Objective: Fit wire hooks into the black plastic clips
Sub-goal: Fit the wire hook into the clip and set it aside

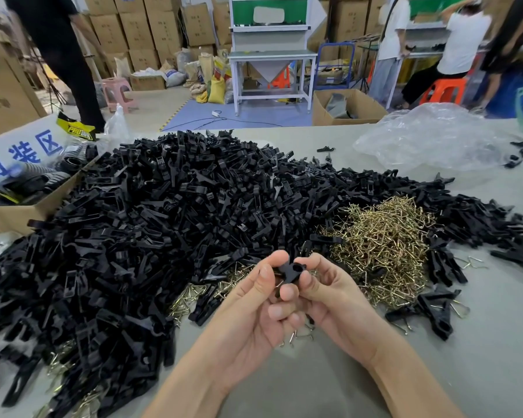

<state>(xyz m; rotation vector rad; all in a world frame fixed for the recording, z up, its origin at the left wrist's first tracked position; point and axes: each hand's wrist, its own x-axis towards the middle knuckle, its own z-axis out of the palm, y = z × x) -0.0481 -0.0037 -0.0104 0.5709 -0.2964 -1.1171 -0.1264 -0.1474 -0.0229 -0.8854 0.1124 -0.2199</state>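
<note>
Black plastic clip (290,270) pinched in both grips, left hand (251,309) and right hand (332,300) touching; wire hooks (381,245) heaped near

Bright even overhead light, soft shadows; wide-angle bending at edges, background people blurred.

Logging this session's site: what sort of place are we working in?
Likely a factory assembly and packing floor: stacked cardboard boxes, a white workbench, and heaps of black plastic clips and wire hooks.

Bare table (299,384) lies near; the clip heap (151,218) and hook pile (384,245) block beyond.
</note>
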